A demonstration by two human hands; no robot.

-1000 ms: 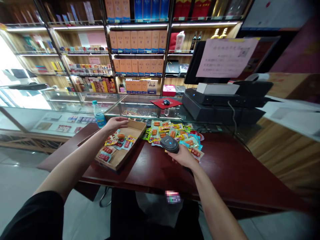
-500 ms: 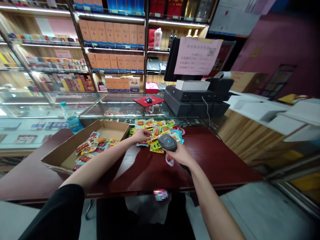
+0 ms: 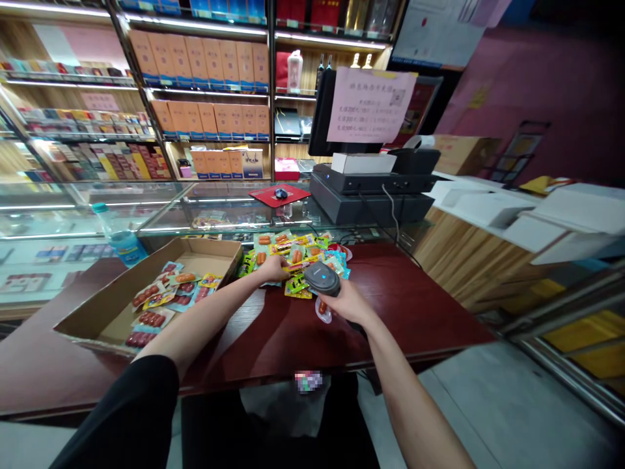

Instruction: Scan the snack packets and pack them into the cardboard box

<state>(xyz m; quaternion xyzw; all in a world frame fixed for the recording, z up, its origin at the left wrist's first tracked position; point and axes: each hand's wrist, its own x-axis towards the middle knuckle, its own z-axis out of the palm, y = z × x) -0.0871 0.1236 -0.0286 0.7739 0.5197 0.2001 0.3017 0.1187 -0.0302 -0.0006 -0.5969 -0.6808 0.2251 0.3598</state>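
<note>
My right hand (image 3: 349, 301) is wrapped round a dark grey handheld scanner (image 3: 322, 279) with a small blue light. My left hand (image 3: 274, 268) is at the near left side of a pile of packaged sausages and snacks (image 3: 296, 253), its fingers pressed together; what they hold, if anything, is too small to make out. A clear pack with a reddish sausage (image 3: 323, 311) lies just below the scanner. To the left, an open cardboard box (image 3: 102, 296) holds several sausage packs (image 3: 152, 318) in clear wrappers.
A blue-capped bottle (image 3: 125, 244) stands behind the box. Behind the dark red table (image 3: 390, 293) are a glass counter, a mouse on a red mat (image 3: 261, 195), and a monitor (image 3: 319, 120) above a black cash drawer (image 3: 366, 205). A cable runs down beside the drawer.
The view has shifted a little to the right, so things appear further left. My left hand's fingers have drawn closer together at the pile. The scanner stays in my right hand.
</note>
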